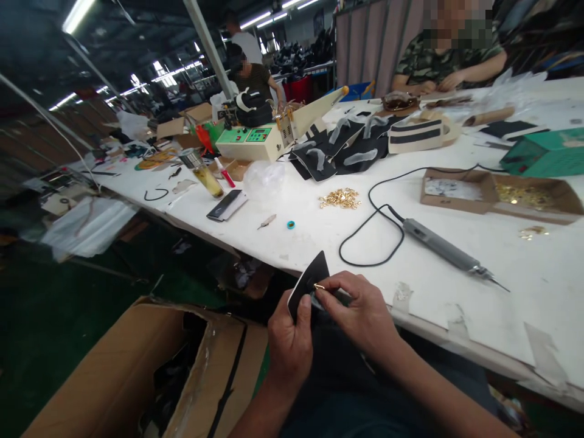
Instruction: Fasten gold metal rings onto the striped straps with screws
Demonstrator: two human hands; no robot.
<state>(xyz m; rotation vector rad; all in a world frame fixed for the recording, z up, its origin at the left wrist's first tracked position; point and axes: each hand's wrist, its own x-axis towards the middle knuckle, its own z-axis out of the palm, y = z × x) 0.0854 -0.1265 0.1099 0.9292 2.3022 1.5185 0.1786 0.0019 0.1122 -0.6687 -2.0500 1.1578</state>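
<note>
My left hand [289,344] is closed around the lower edge of a black triangular piece [312,277], holding it upright just below the near edge of the white table [538,286]. My right hand [360,313] pinches a small gold metal fitting [319,286] against the face of that piece. A pile of similar gold fittings [340,198] lies on the table beyond my hands. A grey corded electric tool [444,249] rests on the table to my right, its tip pointing right.
An open cardboard box [137,371] stands on the floor at my left. On the table are a cardboard tray [502,194], black cut pieces [340,152], a beige and green machine [255,141], a bottle [205,176] and a phone [225,204]. A person in camouflage [444,58] sits across.
</note>
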